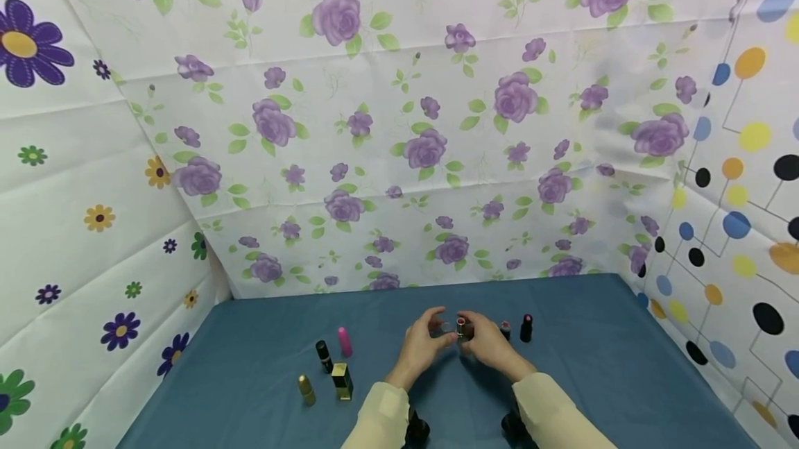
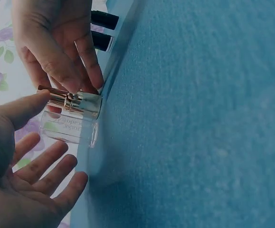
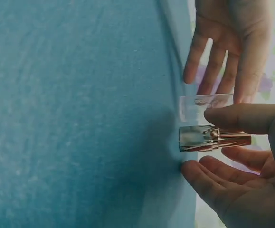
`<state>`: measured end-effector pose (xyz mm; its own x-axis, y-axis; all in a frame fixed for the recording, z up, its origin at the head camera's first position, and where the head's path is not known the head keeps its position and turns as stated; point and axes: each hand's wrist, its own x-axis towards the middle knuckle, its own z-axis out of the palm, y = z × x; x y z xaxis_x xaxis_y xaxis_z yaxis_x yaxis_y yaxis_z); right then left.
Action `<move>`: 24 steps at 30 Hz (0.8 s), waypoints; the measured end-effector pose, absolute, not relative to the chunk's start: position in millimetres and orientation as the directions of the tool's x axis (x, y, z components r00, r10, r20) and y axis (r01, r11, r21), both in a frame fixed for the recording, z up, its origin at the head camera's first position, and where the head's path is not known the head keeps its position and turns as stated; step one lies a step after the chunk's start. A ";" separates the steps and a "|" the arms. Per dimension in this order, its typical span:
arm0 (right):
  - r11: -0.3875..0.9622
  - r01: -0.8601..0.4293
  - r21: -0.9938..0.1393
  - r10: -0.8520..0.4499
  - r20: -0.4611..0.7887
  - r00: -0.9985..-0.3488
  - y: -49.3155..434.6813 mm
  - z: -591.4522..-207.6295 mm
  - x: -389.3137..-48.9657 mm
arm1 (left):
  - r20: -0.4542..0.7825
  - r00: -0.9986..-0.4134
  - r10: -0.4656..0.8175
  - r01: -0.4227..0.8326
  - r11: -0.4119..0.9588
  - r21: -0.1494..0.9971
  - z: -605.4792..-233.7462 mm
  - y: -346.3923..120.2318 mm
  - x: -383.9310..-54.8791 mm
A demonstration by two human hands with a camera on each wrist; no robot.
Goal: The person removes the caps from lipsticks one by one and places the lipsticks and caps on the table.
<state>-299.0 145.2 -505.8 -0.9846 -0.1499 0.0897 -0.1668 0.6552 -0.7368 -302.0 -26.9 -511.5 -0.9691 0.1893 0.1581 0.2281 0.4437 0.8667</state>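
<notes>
Near the middle of the table my two hands face each other. My right hand (image 1: pixel 490 345) pinches an upright gold lipstick tube (image 3: pixel 215 138), with the thumb on its near side and a finger behind; a reddish top shows in the head view. Close on its left stands a clear cap (image 2: pixel 70 128) with lettering on it. My left hand (image 1: pixel 419 345) is round this cap, its fingers (image 2: pixel 44 164) spread and fairly straight. In the left wrist view the left thumb reaches over toward the lipstick tube's upper end.
Two dark lipsticks (image 1: pixel 526 328) with reddish tips stand right of my right hand. On the left are a pink tube (image 1: pixel 345 342), a black-and-gold tube (image 1: pixel 324 357), a gold tube (image 1: pixel 306 391) and a square black-and-gold one (image 1: pixel 342 381). Flowered cloth (image 1: pixel 387 157) hangs behind the table.
</notes>
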 end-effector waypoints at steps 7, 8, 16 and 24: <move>0.577 -0.208 -0.790 -0.176 0.129 -0.976 146.8 -491.5 -292.2 | 0.191 -0.970 0.152 0.240 0.456 0.857 -509.7 -30.9 -295.1; 0.561 -0.224 -0.797 -0.182 0.145 -0.973 146.3 -487.5 -290.6 | 0.203 -0.968 0.150 0.250 0.455 0.855 -508.6 -31.8 -293.6; 0.437 -0.291 -0.851 -0.179 0.235 -0.955 141.8 -467.4 -278.5 | 0.290 -0.945 0.153 0.328 0.439 0.836 -498.2 -37.8 -282.9; 0.283 -0.347 -0.894 -0.177 0.307 -0.935 141.4 -477.7 -269.4 | 0.319 -0.936 0.150 0.353 0.426 0.833 -495.8 -44.3 -270.3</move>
<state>-269.4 141.4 -477.7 -0.9349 -0.1774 0.3072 -0.3475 0.2832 -0.8939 -270.3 -44.3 -495.8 -0.9356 0.1503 0.3195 0.3529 0.4264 0.8328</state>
